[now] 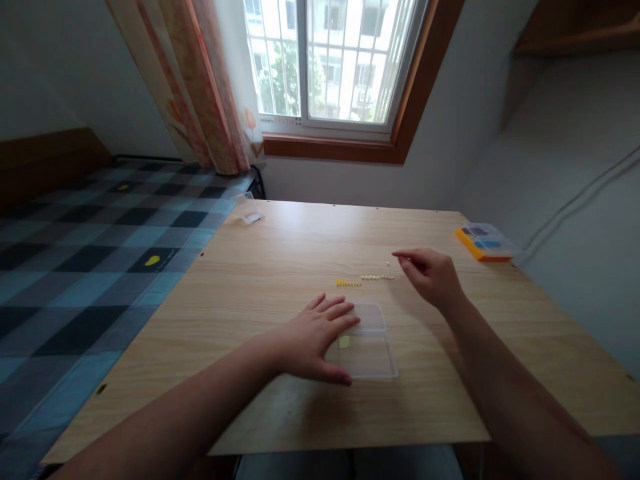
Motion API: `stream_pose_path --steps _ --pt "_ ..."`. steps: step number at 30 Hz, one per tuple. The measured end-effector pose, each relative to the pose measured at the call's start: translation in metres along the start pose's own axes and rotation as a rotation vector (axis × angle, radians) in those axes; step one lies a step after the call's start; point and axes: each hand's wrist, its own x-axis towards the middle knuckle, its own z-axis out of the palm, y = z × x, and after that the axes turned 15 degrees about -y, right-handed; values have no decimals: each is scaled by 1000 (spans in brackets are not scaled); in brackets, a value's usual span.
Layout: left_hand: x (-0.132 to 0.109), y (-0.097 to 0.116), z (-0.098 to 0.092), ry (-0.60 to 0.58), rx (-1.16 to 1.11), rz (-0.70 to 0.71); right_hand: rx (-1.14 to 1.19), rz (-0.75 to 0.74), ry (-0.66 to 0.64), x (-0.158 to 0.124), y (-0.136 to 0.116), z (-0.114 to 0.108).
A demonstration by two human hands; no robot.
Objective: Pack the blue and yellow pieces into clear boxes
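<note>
My left hand (320,337) lies with fingers spread over the left part of a clear plastic case (370,357), which has a dividing line across it. A small pale yellow-green square (344,342) shows at the case beside this hand. Beyond the case runs a row of tiny yellow pieces (349,284), continued to the right by a row of tiny cream pieces (377,277). My right hand (433,277) hovers to the right of these rows, thumb and index finger brought together. Whatever may be between those fingertips is too small to name. One loose pale piece (387,263) lies just left of them.
An orange-edged box with a clear lid (484,241) sits at the table's right edge. At the far left corner stands an open clear plastic container (247,209). A bed with a checked cover (120,227) borders the wooden table (280,247) on the left.
</note>
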Motion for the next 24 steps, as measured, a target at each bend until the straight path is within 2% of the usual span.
stream_pose_path --steps 3,5,8,16,24 --pt "-1 -1 0 -9 5 -2 25 218 83 9 39 8" --pt "-1 -2 0 -12 8 -8 22 256 81 12 58 17" --pt "-2 -3 0 -4 6 -8 14 257 29 15 73 31" --pt "-3 0 -4 -28 0 -25 -59 135 -176 18 79 41" --pt "-3 0 -6 -54 -3 -38 -113 205 -180 21 77 42"
